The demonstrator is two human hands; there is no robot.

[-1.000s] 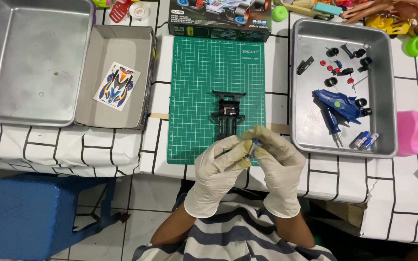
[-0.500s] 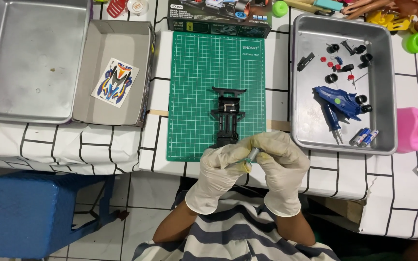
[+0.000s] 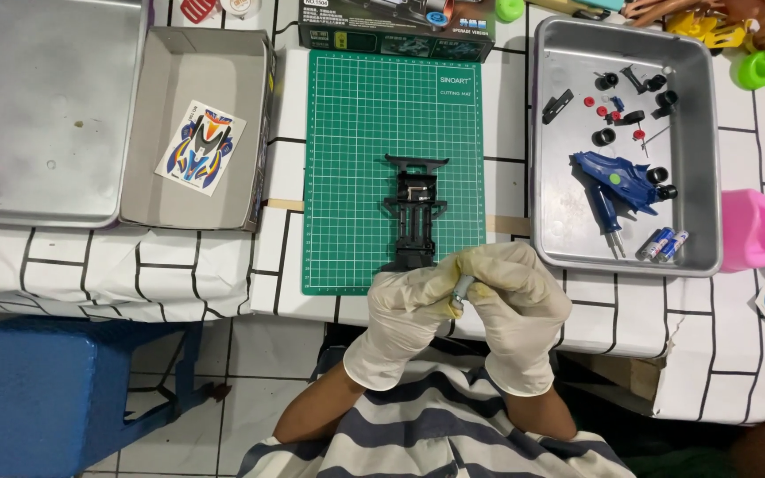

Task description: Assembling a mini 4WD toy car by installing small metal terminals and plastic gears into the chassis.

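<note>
Both my hands wear white gloves and meet at the near edge of the green cutting mat (image 3: 382, 133). Between the fingertips of my left hand (image 3: 403, 320) and my right hand (image 3: 517, 310) sits a small grey cylindrical part (image 3: 462, 289), mostly covered by the fingers. Just beyond my hands a black toy car chassis (image 3: 414, 212) lies on the mat, untouched.
A metal tray (image 3: 710, 177) at the right holds a blue car body (image 3: 617, 181), black wheels, red bits and two small batteries (image 3: 663, 244). A cardboard box lid (image 3: 201, 133) with a sticker sheet (image 3: 201, 147) and a metal tray (image 3: 46, 106) sit at left. A blue stool (image 3: 55, 389) stands below.
My hands have stayed together at the mat's near edge and shifted the small part between the fingers. The chassis has not moved.
</note>
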